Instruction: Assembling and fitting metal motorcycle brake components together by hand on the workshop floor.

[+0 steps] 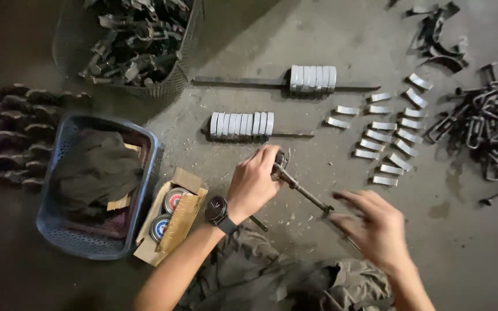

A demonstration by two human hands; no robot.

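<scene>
The left hand is clamped around the head end of a metal rod lying on the floor at centre, while the right hand, blurred with fingers spread, hangs free at the rod's 4 o'clock end. With only one grip on it, the rod could pivot and sweep into the loaded stack of silver clips at 12 o'clock.

Bare arms, black wristwatch on L wrist, olive trousers

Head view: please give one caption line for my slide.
Left hand grips a metal rod; blurred right hand hovers beside it.
</scene>
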